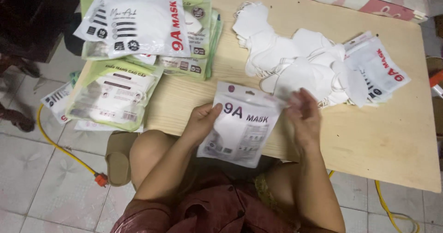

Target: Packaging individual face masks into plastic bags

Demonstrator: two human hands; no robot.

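My left hand (203,120) grips the left edge of a white plastic mask pouch (242,127), thumb on its front. My right hand (304,113) pinches the pouch's top right corner; the fingers are blurred. The pouch hangs over the near edge of the low wooden table (378,140), above my lap. Just beyond my right hand lies a loose heap of white face masks (295,60).
Stacks of filled mask packets, white and green (138,25), cover the table's left end, and one green packet (113,94) overhangs the edge. Another white pouch (380,66) lies at right by the heap. A yellow cable (60,145) runs over the tiled floor, and a slipper (117,157) lies there.
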